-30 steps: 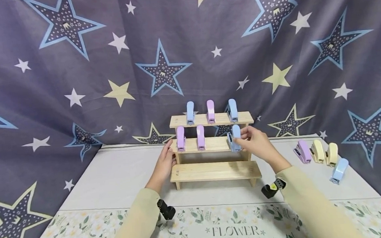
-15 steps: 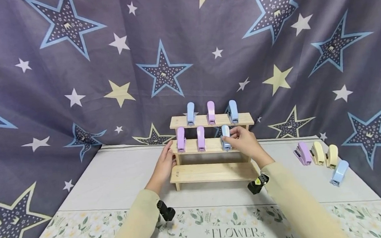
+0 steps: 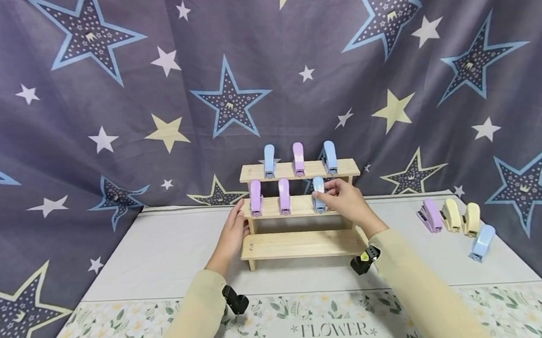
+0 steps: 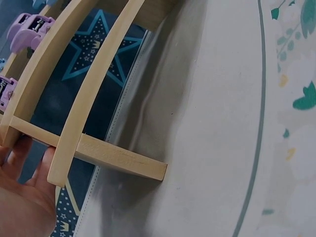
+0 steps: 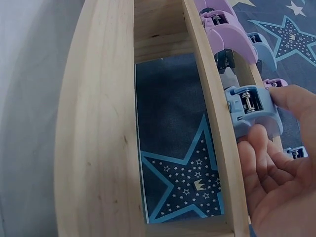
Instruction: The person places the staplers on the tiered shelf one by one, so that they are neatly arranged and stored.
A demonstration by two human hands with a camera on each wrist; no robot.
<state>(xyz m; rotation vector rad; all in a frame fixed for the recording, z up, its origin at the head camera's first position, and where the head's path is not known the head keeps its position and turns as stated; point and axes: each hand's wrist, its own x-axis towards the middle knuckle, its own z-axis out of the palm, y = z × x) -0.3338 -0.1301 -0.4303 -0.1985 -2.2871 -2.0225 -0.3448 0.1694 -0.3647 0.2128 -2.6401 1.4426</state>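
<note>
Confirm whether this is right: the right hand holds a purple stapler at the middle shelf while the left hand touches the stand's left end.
Wrong in colour only: the stapler in the right hand is blue, not purple, as the right wrist view shows. It is at the middle shelf, and the left hand touches the stand at its left end.

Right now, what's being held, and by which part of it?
Blue stapler, pinched by its mid-body in the right hand. Left hand touches the rack's left end; can't tell whether it grips.
</note>
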